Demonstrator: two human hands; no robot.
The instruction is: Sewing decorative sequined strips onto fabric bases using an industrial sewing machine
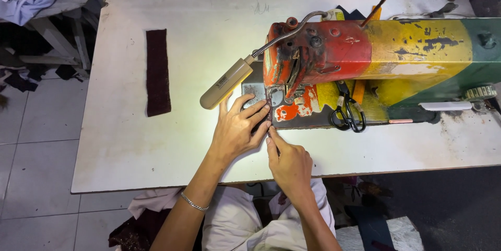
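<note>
Left hand (237, 128) flat, fingers spread, and right hand (288, 163), fingertips pinched, on dark fabric piece (270, 127) at sewing machine (365, 57); maroon strip (157, 72) at 9 o'clock on worktop (130, 141).

A single head-worn camera looks almost straight down from above the near edge of the white table (156, 141); the sewing machine (365, 52) fills the right and far part; both forearms enter close from the near side.
</note>
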